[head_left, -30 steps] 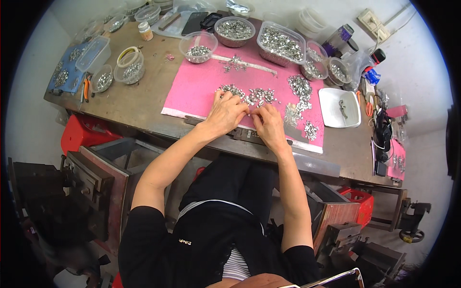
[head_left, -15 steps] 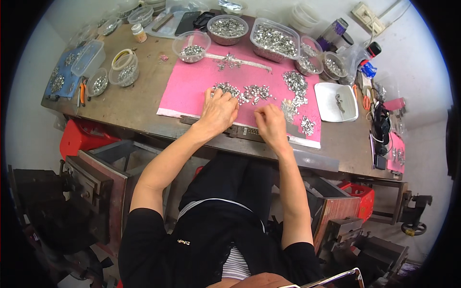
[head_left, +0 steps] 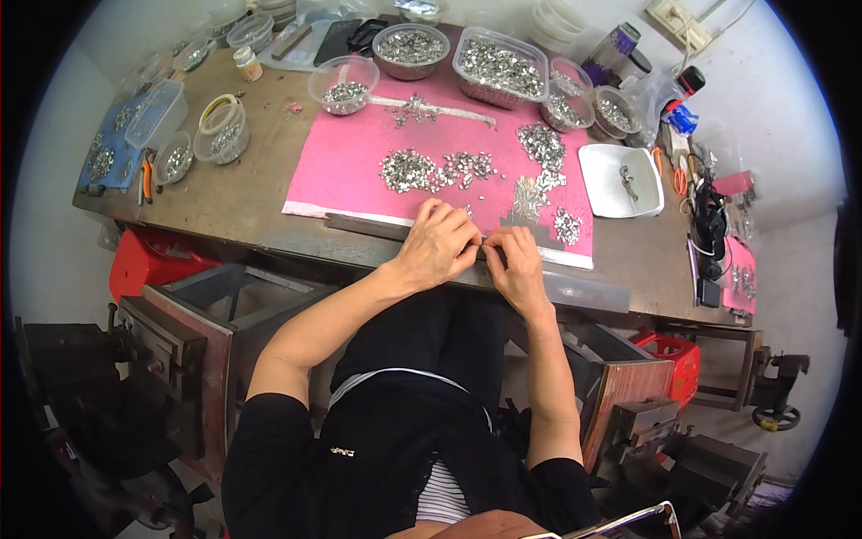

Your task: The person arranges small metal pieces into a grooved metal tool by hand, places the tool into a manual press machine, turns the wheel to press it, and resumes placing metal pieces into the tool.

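My left hand [head_left: 438,241] and my right hand [head_left: 514,259] come together at the front edge of the bench, over a dark metal bar [head_left: 364,225]. Thumb and fingers of each are pinched closed, and whatever they hold is too small or hidden to make out. Just beyond them, a pile of small silvery metal pieces [head_left: 409,171] lies on a pink cloth [head_left: 341,171], with a looser spread of pieces [head_left: 467,168] beside it. To the right are another heap [head_left: 542,148], a patch of thin slim strips [head_left: 526,199] and a small cluster [head_left: 567,225].
Plastic tubs of metal pieces, including a large rectangular tub [head_left: 501,67] and a round one [head_left: 410,49], line the back. A white tray [head_left: 597,202] stands right of the cloth. Orange-handled pliers [head_left: 146,178] lie at left. Red stools [head_left: 148,265] and vises stand below the bench.
My left hand has left the pile and moved right and nearer to me, uncovering the pieces. The right hand has come slightly nearer, and both now meet at the metal bar.
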A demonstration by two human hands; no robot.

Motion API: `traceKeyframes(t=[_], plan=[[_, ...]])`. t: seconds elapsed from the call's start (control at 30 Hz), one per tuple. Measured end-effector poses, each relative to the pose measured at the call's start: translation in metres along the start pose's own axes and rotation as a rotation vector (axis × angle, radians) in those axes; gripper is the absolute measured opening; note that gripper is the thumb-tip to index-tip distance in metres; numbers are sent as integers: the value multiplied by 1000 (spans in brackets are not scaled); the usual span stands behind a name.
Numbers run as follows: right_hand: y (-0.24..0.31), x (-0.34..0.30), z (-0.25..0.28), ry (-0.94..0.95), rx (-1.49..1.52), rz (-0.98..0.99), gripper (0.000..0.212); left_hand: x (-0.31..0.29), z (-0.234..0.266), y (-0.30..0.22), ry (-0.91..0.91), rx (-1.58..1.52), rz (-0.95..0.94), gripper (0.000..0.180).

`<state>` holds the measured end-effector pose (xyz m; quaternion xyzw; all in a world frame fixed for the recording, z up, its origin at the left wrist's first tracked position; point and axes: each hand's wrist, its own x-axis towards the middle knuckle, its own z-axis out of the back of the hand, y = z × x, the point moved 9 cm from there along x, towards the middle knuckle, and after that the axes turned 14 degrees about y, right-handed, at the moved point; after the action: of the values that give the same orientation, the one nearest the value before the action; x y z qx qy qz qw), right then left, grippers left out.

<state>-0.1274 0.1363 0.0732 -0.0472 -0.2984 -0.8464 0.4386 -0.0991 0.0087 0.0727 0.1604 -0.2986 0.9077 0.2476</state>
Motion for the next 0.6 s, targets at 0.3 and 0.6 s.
traceKeyframes(t=[0.3,0.6], plan=[[2,-3,-1,7,-20,25,19,0,-4,4,9,-30,15,14],[-25,-27,15,-262,197,-189,14,1,-2,7,46,-116,18,14]])
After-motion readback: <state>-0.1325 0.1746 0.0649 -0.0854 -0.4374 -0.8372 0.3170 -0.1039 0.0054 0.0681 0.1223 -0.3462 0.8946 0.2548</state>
